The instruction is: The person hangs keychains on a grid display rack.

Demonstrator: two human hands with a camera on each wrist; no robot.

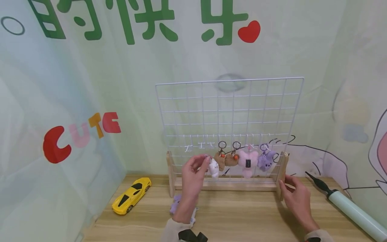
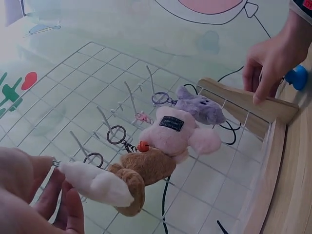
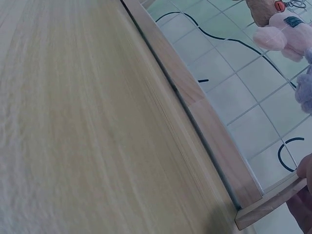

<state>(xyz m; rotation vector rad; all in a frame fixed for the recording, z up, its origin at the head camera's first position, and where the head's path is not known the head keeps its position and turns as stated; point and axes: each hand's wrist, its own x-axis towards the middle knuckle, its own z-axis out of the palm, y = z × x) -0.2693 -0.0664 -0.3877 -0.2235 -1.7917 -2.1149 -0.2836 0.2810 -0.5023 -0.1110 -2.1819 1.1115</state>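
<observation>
The person's left hand [image 1: 196, 173] pinches, between thumb and fingertips, the metal fitting at the top of a small white fluffy plush keychain [image 1: 214, 168]. This keychain hangs before the lower part of a white wire grid panel [image 1: 225, 117]. Its long axis runs nearly upright in the head view, fitting end up, lower end leaning slightly right. It lies just right of the left fingertips and below them, its body free of the palm. In the left wrist view it overlaps a brown furry plush keychain [image 2: 130, 187]; whether they touch, I cannot tell. To the right hang a pink plush keychain with a black label [image 1: 252, 157] and a lilac plush keychain [image 1: 266, 162].

The right hand [image 1: 297, 198] grips the light wooden right-hand upright [image 1: 282, 168] of the stand, well apart from the white keychain. A yellow toy car [image 1: 132, 196] sits left on the wood-grain table [image 1: 242, 210]
</observation>
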